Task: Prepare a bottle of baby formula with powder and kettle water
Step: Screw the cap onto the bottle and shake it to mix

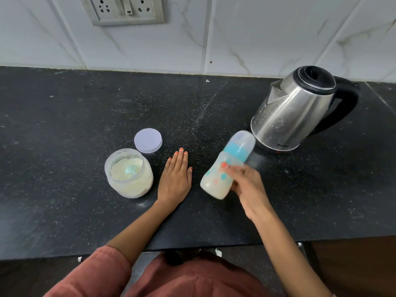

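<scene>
My right hand (246,185) grips a baby bottle (227,166) above the counter. The bottle is capped, tilted with its top toward the kettle, blurred, and holds milky white liquid in its lower part. My left hand (175,176) rests flat on the black counter (64,125), fingers straight, between the bottle and an open clear jar of formula powder (128,173). A pale blue scoop (130,170) lies in the powder. The jar's white lid (148,140) lies flat just behind the jar. A steel kettle (295,110) with a black handle stands on its base at the right.
A tiled wall with a socket plate (124,9) runs along the back of the counter. The counter's front edge is close to my body. Scattered white powder specks mark the surface.
</scene>
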Motion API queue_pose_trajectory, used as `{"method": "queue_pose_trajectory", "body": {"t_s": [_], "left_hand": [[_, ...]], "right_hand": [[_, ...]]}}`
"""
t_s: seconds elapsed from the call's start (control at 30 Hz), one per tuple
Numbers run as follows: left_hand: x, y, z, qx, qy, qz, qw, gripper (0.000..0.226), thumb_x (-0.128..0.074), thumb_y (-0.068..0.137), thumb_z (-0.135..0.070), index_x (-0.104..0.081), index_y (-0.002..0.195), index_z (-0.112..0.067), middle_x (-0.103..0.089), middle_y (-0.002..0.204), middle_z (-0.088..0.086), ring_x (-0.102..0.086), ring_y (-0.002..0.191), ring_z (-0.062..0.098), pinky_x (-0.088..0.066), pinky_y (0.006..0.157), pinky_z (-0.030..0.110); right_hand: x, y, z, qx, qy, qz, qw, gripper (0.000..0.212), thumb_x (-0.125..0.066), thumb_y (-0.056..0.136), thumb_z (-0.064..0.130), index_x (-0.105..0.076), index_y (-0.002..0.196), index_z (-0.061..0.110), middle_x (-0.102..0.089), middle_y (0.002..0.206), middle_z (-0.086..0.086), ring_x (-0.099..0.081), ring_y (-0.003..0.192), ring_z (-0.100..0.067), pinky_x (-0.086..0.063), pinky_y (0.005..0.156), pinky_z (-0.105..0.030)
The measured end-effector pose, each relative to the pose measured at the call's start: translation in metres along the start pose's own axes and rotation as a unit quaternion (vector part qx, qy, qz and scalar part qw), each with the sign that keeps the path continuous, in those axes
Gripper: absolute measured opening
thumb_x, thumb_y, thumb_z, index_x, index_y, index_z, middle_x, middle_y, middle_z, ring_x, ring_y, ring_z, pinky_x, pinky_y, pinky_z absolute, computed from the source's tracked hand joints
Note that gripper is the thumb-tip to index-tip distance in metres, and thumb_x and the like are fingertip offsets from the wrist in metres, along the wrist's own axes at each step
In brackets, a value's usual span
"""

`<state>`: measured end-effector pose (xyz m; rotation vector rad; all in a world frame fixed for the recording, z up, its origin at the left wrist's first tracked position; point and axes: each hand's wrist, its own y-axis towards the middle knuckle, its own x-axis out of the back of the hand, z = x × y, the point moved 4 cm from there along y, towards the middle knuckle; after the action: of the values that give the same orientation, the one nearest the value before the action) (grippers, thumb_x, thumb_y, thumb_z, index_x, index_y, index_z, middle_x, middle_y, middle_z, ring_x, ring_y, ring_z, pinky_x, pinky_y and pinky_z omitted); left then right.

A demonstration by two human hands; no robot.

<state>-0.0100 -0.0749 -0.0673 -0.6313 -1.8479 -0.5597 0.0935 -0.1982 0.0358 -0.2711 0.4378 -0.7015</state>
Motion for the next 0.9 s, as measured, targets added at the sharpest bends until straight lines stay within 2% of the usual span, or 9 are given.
{"method": "queue_pose_trajectory", "body": {"t_s": [0.1,0.2,0.3,0.4,0.47,0.53,0.63,0.73,0.9], "left_hand": [[-0.001,0.0,0.0,-0.003,0.003,-0.001,1.0,0.065,-0.007,0.09,-0.037,-0.027,0.14,-0.002,-0.025,0.149,0.014,-0.023,0.138,0.027,-0.011,0.111,0.036],[-0.002,0.001,0.001,0.001,0.003,0.001,1.0,0.063,-0.01,0.09,-0.035,-0.031,0.138,0.0,-0.029,0.147,0.016,-0.028,0.136,0.03,-0.015,0.11,0.039],[-0.003,0.001,0.001,0.001,0.003,0.006,1.0,0.065,-0.007,0.089,-0.037,-0.027,0.14,-0.002,-0.025,0.149,0.015,-0.024,0.138,0.028,-0.013,0.111,0.037],[-0.002,0.0,0.001,0.0,0.0,-0.003,1.0,0.065,-0.007,0.089,-0.037,-0.028,0.14,-0.002,-0.026,0.149,0.014,-0.024,0.138,0.028,-0.014,0.111,0.038],[-0.002,-0.001,0.001,-0.003,0.003,-0.001,1.0,0.067,-0.004,0.088,-0.038,-0.024,0.141,-0.003,-0.022,0.151,0.013,-0.02,0.14,0.026,-0.011,0.112,0.036],[-0.001,0.0,0.0,-0.003,0.003,-0.005,1.0,0.067,-0.004,0.089,-0.038,-0.025,0.141,-0.003,-0.023,0.15,0.013,-0.02,0.139,0.026,-0.011,0.112,0.036],[-0.001,0.0,0.001,-0.005,0.007,-0.005,1.0,0.066,-0.005,0.089,-0.038,-0.026,0.141,-0.002,-0.024,0.15,0.014,-0.022,0.139,0.027,-0.01,0.111,0.035],[-0.002,0.001,0.001,-0.003,0.007,0.0,1.0,0.067,-0.005,0.088,-0.038,-0.025,0.141,-0.002,-0.022,0.15,0.014,-0.021,0.139,0.027,-0.009,0.111,0.035],[-0.002,0.0,0.001,-0.001,0.004,-0.001,1.0,0.063,-0.009,0.09,-0.036,-0.029,0.139,-0.001,-0.028,0.148,0.015,-0.026,0.137,0.028,-0.015,0.111,0.038]], "right_hand": [[0.003,0.008,0.004,0.018,0.101,-0.076,0.992,0.011,-0.059,0.084,0.011,-0.06,0.09,0.021,-0.068,0.088,0.005,-0.065,0.082,-0.007,-0.052,0.082,-0.031],[-0.005,-0.002,-0.01,-0.018,-0.037,0.014,0.999,0.02,-0.064,0.08,0.009,-0.064,0.1,0.012,-0.07,0.09,0.001,-0.068,0.082,-0.009,-0.055,0.08,-0.029],[-0.005,-0.011,-0.019,-0.036,-0.179,0.086,0.979,0.021,-0.071,0.073,0.006,-0.068,0.09,0.017,-0.072,0.088,0.002,-0.068,0.083,-0.01,-0.056,0.075,-0.023],[0.0,-0.001,-0.007,-0.01,-0.048,0.023,0.999,0.019,-0.067,0.076,0.009,-0.067,0.094,0.014,-0.072,0.086,0.002,-0.068,0.083,-0.012,-0.056,0.075,-0.024],[0.005,0.007,0.003,0.01,0.078,-0.05,0.996,0.014,-0.061,0.082,0.012,-0.063,0.095,0.017,-0.071,0.087,0.005,-0.067,0.083,-0.008,-0.055,0.076,-0.025],[0.006,0.011,0.004,0.023,0.119,-0.086,0.989,0.012,-0.058,0.085,0.014,-0.06,0.094,0.022,-0.068,0.093,0.005,-0.065,0.086,-0.008,-0.054,0.079,-0.027],[-0.003,0.001,-0.011,-0.018,-0.021,-0.004,1.0,0.017,-0.063,0.081,0.011,-0.064,0.098,0.015,-0.07,0.093,0.001,-0.067,0.086,-0.01,-0.055,0.078,-0.028],[-0.006,-0.009,-0.018,-0.039,-0.158,0.068,0.984,0.019,-0.07,0.074,0.007,-0.067,0.088,0.019,-0.072,0.091,-0.001,-0.068,0.087,-0.014,-0.055,0.079,-0.027],[0.002,0.009,0.004,0.003,0.113,-0.068,0.991,0.011,-0.06,0.084,0.013,-0.062,0.092,0.021,-0.07,0.089,0.005,-0.065,0.085,-0.007,-0.054,0.08,-0.029]]}}
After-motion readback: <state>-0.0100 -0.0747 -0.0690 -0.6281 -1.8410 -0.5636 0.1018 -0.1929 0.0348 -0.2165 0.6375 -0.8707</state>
